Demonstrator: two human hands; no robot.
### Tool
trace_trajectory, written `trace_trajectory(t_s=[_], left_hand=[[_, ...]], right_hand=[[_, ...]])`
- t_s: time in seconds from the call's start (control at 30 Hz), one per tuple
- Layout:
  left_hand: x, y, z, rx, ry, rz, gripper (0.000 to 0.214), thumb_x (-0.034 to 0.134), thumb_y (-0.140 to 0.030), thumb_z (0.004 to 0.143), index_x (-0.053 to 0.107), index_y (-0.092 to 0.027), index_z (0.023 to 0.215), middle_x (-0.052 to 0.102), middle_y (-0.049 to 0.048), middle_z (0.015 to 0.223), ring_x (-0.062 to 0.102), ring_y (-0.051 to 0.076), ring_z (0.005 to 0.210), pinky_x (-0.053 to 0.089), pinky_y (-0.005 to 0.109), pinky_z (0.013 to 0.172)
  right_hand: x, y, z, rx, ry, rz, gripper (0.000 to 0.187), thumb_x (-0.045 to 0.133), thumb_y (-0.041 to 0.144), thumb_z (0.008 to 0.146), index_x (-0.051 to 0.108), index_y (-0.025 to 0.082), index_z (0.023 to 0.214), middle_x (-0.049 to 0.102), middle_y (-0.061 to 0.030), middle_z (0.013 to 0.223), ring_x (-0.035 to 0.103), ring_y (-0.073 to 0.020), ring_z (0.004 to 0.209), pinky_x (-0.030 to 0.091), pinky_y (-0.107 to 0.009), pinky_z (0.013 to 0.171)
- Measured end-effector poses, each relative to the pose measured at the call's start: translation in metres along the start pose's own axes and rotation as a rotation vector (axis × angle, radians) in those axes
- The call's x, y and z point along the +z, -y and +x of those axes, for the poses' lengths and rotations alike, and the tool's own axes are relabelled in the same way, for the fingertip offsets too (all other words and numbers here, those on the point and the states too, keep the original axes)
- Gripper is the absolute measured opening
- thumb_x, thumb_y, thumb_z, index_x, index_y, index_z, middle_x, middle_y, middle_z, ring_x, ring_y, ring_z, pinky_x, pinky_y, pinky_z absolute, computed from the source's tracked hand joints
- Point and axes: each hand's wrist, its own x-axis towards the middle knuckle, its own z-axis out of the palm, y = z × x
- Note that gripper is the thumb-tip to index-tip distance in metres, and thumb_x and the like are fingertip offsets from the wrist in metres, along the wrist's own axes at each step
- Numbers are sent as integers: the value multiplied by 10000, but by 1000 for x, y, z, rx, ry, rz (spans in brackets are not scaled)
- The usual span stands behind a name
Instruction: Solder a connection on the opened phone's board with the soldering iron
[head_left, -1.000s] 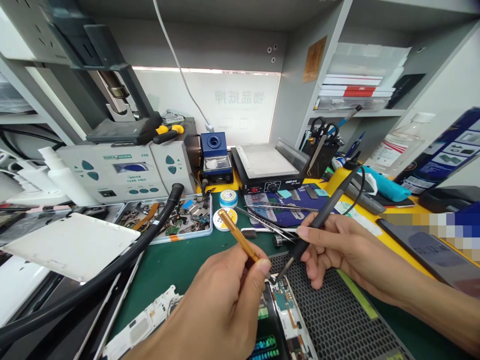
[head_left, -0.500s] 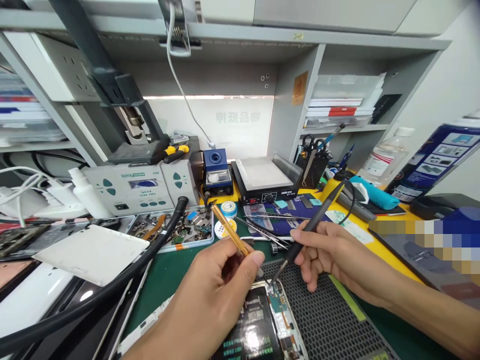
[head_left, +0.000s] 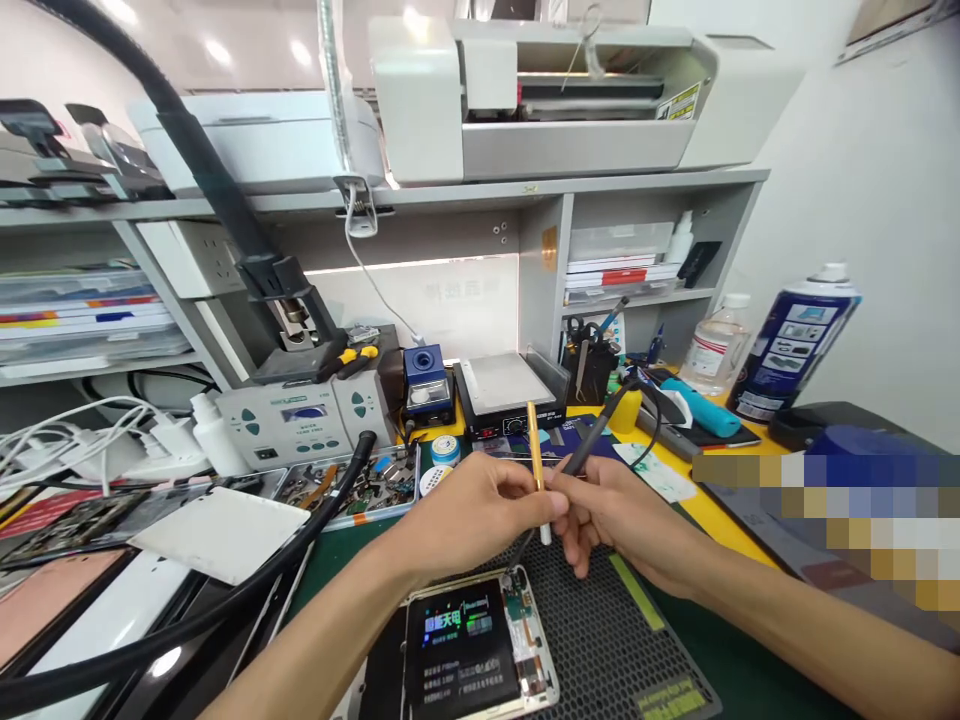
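Observation:
My left hand [head_left: 499, 510] pinches a slim gold pen-like tool [head_left: 535, 445] with a pale lower end, held nearly upright. In my right hand [head_left: 611, 505] is a soldering iron [head_left: 592, 440] with a dark handle and a cable; its metal shaft slants down-left toward the top of the opened phone [head_left: 536, 640]. The two hands are close together, the left partly in front of the iron. Below them lies the phone, its black battery [head_left: 465, 650] and green circuit board [head_left: 517, 606] exposed. Whether the iron's tip touches the board I cannot tell.
The phone rests on a black perforated mat [head_left: 600, 640]. Behind stand a blue iron stand [head_left: 427, 385], a heating plate [head_left: 506, 385] and a grey soldering station [head_left: 300, 415]. A parts tray [head_left: 375, 515] and a thick black hose [head_left: 285, 560] lie left; a spray can [head_left: 795, 340] stands right.
The camera view has tilted up and drawn back. My left hand has moved toward my right, and the gold tool has turned from slanting left to nearly upright. Both hands keep their tools.

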Motion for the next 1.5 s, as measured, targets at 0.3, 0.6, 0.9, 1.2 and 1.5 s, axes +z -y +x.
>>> trace_trajectory(t_s=[0.3,0.6,0.9,1.2,1.5], left_hand=[[6,-4,3,-9,-4,112,311,528,-370,888,738,-192,743,606,-10,644,464,139,619,373,269,610],[13,-9,1,37,-128,172,336,474,-320,922,621,-171,658,478,-34,662,358,113,617,299,265,598],[18,-9,-2,43,-79,210,320,508,-361,891,721,-178,737,558,4,659,456,136,636,346,256,574],[20,-11,1,141,-60,184,247,508,-199,896,674,-195,714,591,-20,753,511,124,751,378,253,688],[20,-2,4,115,-176,237,378,449,-285,957,494,-187,595,470,-25,671,423,131,706,343,273,656]], right_hand=[[-1,6,0,-46,-66,-40,370,512,488,967,510,186,753,577,34,536,567,-111,381,502,-222,365],[-8,3,-1,-134,-92,-79,530,433,622,941,567,167,703,596,-9,622,581,-129,457,463,-233,389],[-9,10,-8,-242,-53,-223,256,461,316,918,573,194,724,589,-4,687,584,-162,604,475,-265,503],[-7,13,-16,-310,-24,-349,294,452,266,965,484,208,678,565,17,713,530,-149,618,434,-282,558],[-6,13,-21,-452,-158,-337,214,620,433,930,562,228,940,622,2,849,619,-184,791,505,-302,693]])
